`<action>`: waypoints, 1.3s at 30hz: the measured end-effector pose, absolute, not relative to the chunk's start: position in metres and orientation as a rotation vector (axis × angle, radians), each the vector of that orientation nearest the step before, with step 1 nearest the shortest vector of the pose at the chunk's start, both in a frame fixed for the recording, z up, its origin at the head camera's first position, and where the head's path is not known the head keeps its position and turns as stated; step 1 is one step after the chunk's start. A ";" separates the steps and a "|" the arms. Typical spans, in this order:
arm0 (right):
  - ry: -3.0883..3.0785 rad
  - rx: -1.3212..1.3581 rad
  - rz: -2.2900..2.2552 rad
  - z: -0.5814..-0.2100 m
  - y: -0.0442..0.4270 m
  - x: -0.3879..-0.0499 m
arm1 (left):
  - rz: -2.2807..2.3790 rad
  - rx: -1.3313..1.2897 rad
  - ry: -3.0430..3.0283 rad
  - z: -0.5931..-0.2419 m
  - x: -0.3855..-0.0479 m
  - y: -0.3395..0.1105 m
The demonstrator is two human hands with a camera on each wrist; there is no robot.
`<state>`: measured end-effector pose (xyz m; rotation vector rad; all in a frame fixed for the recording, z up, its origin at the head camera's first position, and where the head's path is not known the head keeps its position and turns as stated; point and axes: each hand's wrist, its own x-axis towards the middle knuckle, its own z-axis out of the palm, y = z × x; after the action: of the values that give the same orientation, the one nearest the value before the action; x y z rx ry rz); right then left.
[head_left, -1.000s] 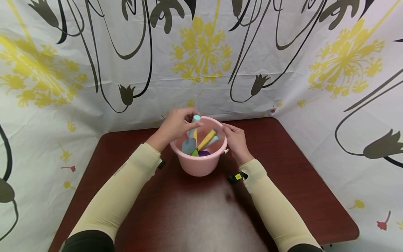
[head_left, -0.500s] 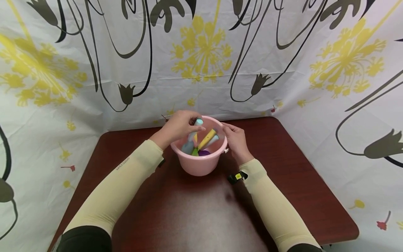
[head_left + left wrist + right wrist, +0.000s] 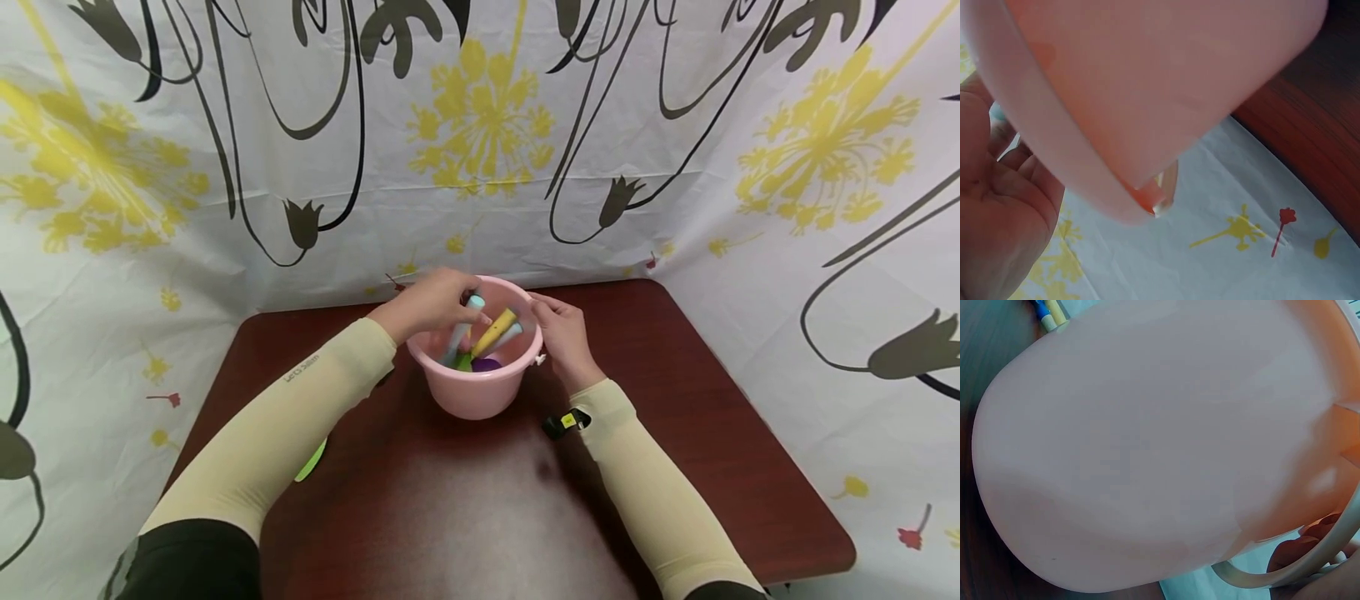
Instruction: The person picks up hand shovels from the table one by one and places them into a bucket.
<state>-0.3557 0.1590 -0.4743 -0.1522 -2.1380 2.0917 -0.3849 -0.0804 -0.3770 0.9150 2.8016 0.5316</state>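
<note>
A pink bucket [image 3: 474, 393] stands upright near the table's far edge. Over its left rim reaches my left hand [image 3: 433, 303], pinching a tool with a light blue handle [image 3: 476, 302] whose lower part is inside. My right hand [image 3: 562, 335] grips the rim on the right. Inside lie a yellow handle [image 3: 495, 332], a pale blue one [image 3: 508, 333], a purple piece [image 3: 486, 365] and a green piece [image 3: 465, 362]. The left wrist view shows the bucket's side [image 3: 1147, 75] beside my palm [image 3: 997, 206]; the right wrist view is mostly bucket wall [image 3: 1135, 437].
A bright green object [image 3: 311, 462] shows on the dark red table [image 3: 450, 517], partly behind my left forearm. Blue and yellow sticks [image 3: 1050, 312] appear past the bucket in the right wrist view. A patterned cloth [image 3: 480, 225] hangs behind the table.
My left hand has moved right and lower over the bucket, and the light blue handle has shifted with it. The green object beside my forearm has come into view. My right hand stays put.
</note>
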 end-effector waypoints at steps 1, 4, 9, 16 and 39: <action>-2.130 -0.153 2.096 -0.475 0.159 -0.356 | 0.528 0.916 2.789 -0.378 -0.386 -0.080; -2.109 -0.140 2.116 -0.475 0.159 -0.357 | 0.520 0.915 2.766 -0.382 -0.388 -0.079; -2.106 -0.143 2.118 -0.476 0.159 -0.357 | 0.520 0.923 2.740 -0.386 -0.392 -0.078; -2.114 -0.147 2.098 -0.477 0.160 -0.357 | 0.550 0.987 2.688 -0.388 -0.396 -0.076; -2.127 -0.153 2.089 -0.477 0.160 -0.357 | 0.671 1.105 2.582 -0.396 -0.392 -0.071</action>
<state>-0.3574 0.1596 -0.4769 -0.1526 -2.1271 2.0886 -0.3917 -0.0715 -0.3961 1.1051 2.5822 0.6706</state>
